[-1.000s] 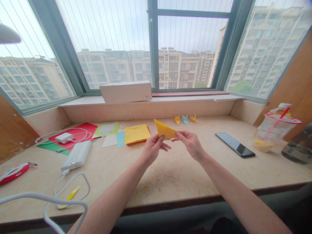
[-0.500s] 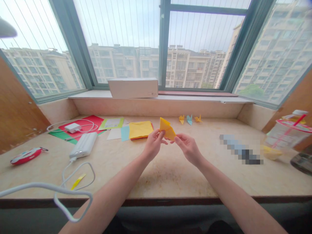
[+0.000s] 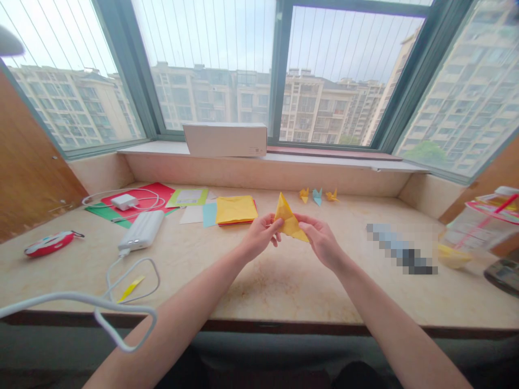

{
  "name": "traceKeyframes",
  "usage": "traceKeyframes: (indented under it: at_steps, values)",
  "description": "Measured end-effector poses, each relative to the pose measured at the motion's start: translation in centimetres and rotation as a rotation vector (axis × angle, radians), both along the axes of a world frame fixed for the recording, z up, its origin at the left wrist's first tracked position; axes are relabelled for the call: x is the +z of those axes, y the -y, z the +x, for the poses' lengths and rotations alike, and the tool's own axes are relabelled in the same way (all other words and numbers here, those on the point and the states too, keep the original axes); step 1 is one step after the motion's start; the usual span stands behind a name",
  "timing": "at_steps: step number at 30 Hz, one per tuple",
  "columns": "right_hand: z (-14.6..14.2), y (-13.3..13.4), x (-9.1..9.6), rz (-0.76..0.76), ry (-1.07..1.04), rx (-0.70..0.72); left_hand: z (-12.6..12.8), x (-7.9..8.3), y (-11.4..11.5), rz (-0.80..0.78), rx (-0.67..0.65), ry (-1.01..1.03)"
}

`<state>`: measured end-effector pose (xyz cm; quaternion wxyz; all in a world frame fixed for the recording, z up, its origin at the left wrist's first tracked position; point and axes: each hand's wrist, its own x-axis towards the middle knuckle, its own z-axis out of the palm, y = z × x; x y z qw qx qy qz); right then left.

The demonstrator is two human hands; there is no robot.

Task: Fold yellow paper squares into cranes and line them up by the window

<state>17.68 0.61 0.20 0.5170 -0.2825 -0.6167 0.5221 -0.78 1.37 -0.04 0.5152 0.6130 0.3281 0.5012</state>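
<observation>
— What is seen of the surface and the room?
— A pale stone counter (image 3: 284, 286) is set beneath a wide window (image 3: 227, 59); a white box (image 3: 225, 139) is laid on the sill; a stack of coloured paper (image 3: 235, 209) and a power bank (image 3: 141, 229) are spread to the left; three small paper cranes (image 3: 317, 195) are lined up near the back wall.
— How are the hands posed?
— Both forearms are stretched forward; the folded yellow paper (image 3: 288, 220) is held above the counter's middle, pinched at its left edge by the left hand (image 3: 259, 239) and at its lower right by the right hand (image 3: 322, 240); one point is turned upward.
</observation>
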Motion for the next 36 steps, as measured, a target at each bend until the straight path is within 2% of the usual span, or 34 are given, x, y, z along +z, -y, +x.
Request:
traceKeyframes:
  at_steps: [4, 7, 15, 26, 31, 36]
  values:
    - [-0.3, 0.2, 0.3, 0.004, 0.05, 0.061, 0.3, -0.5, -0.3, 0.037, 0.137, 0.059]
    - [-0.6, 0.3, 0.2, 0.007, 0.078, 0.078, 0.4, -0.7, -0.4, 0.039, 0.175, 0.054]
    - [-0.8, 0.1, -0.5, -0.025, 0.098, 0.057, 0.5, -0.4, 0.4, 0.088, 0.163, -0.037]
    - [-0.6, 0.0, -0.3, -0.031, 0.104, 0.004, 0.4, 0.7, 1.3, 0.186, 0.091, -0.123]
    - [-0.7, 0.1, -0.1, -0.036, 0.098, 0.021, 0.2, 0.7, 1.1, 0.233, 0.109, -0.144]
    - [-0.6, 0.2, -0.1, -0.013, 0.128, 0.01, 0.2, 0.6, 0.9, 0.183, 0.093, -0.098]
